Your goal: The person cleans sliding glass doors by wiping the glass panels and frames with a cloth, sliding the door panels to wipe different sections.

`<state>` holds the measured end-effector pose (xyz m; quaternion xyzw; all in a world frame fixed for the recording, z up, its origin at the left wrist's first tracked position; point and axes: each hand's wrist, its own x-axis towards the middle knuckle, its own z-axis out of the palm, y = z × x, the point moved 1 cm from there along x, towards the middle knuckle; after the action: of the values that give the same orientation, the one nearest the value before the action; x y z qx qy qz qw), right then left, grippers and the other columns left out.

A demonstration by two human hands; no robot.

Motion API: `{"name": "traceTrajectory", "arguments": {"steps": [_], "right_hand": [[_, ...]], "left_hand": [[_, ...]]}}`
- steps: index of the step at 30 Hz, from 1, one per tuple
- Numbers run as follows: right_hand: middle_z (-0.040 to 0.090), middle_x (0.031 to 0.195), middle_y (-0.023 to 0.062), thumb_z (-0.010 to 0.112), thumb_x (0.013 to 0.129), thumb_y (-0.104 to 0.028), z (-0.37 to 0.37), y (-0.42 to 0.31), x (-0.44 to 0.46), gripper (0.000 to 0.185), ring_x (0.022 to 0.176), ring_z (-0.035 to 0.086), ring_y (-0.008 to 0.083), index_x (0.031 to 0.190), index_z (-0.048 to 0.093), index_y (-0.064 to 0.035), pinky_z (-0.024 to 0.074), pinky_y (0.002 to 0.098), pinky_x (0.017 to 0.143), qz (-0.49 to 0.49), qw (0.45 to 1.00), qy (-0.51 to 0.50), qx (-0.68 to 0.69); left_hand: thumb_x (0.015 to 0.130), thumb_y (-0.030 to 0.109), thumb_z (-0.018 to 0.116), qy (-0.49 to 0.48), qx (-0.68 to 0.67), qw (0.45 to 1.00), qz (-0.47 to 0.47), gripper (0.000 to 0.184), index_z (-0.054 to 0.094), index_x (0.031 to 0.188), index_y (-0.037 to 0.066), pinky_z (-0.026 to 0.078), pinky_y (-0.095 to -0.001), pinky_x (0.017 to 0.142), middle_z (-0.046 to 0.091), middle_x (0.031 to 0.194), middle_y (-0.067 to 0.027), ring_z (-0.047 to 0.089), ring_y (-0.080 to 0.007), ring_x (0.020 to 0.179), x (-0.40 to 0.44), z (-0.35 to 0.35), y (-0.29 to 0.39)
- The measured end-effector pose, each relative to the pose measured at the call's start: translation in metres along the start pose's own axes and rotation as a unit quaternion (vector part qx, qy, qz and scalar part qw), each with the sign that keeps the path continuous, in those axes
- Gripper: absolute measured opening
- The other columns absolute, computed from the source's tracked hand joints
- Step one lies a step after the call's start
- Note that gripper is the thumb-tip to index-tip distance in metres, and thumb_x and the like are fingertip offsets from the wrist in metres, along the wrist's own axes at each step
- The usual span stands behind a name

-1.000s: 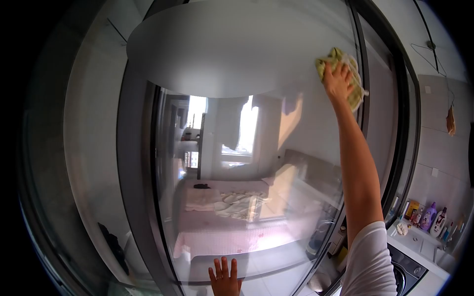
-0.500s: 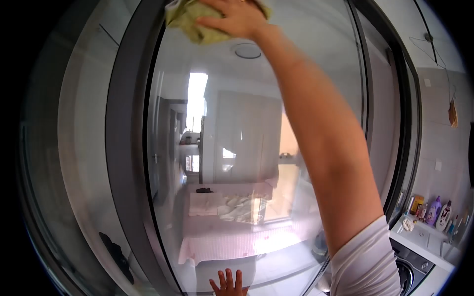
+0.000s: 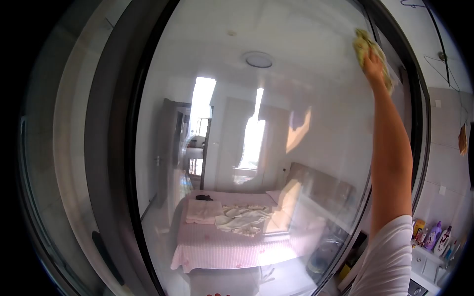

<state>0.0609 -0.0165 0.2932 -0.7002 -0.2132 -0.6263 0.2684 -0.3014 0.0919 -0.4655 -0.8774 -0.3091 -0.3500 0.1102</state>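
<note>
Head cam: R hand [image 3: 374, 65] on green cloth [image 3: 362, 43], upper R of glass panel [image 3: 321, 69]

R hand grips green cloth vs. glass, nr panel's R edge. L hand [image 3: 217, 295]: only fingertips at btm edge, can't tell if open/closed. Bed [image 3: 222, 250] shows in glass; bottles [image 3: 433, 237] on counter [image 3: 423, 261], lower R.
</note>
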Motion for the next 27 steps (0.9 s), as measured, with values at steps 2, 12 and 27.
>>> {"name": "traceTrajectory", "arguments": {"steps": [2, 12, 27], "right_hand": [[0.011, 0.15, 0.0051, 0.021, 0.087, -0.06, 0.024, 0.015, 0.016, 0.065, 0.136, 0.008, 0.0312, 0.143, 0.014, -0.0278, 0.0057, 0.0496, 0.108, 0.118, 0.985, 0.017, 0.128], [0.022, 0.146, 0.013, 0.032, 0.086, -0.058, -0.126, -0.256, -0.045, 0.067, 0.135, 0.016, 0.0341, 0.14, 0.027, -0.0186, 0.0129, 0.0465, 0.109, -0.133, 0.957, 0.117, 0.231], [0.027, 0.143, 0.0106, 0.045, 0.082, -0.051, -0.157, -0.286, -0.325, 0.058, 0.134, 0.018, 0.0334, 0.13, 0.043, -0.0186, 0.0162, 0.055, 0.104, -0.467, 0.831, 0.149, 0.261]], "left_hand": [[0.08, 0.036, 0.059, 0.002, -0.002, 1.0, 0.0, 0.064, 0.036, 0.135, 0.012, 0.014, -0.0711, 0.095, 0.033, 0.135, -0.0247, 0.027, -0.0477, 0.125, 0.001, 0.007, -0.002], [0.082, 0.038, 0.053, 0.005, 0.019, 1.0, -0.022, 0.06, 0.035, 0.136, 0.018, 0.022, -0.0706, 0.091, 0.041, 0.133, -0.0174, 0.038, -0.038, 0.121, 0.008, -0.003, 0.01], [0.075, 0.032, 0.066, 0.02, -0.095, 0.995, -0.018, 0.078, 0.028, 0.139, 0.011, 0.025, -0.0577, 0.098, 0.021, 0.144, -0.0179, 0.019, -0.0364, 0.134, 0.013, -0.072, 0.011]]}}
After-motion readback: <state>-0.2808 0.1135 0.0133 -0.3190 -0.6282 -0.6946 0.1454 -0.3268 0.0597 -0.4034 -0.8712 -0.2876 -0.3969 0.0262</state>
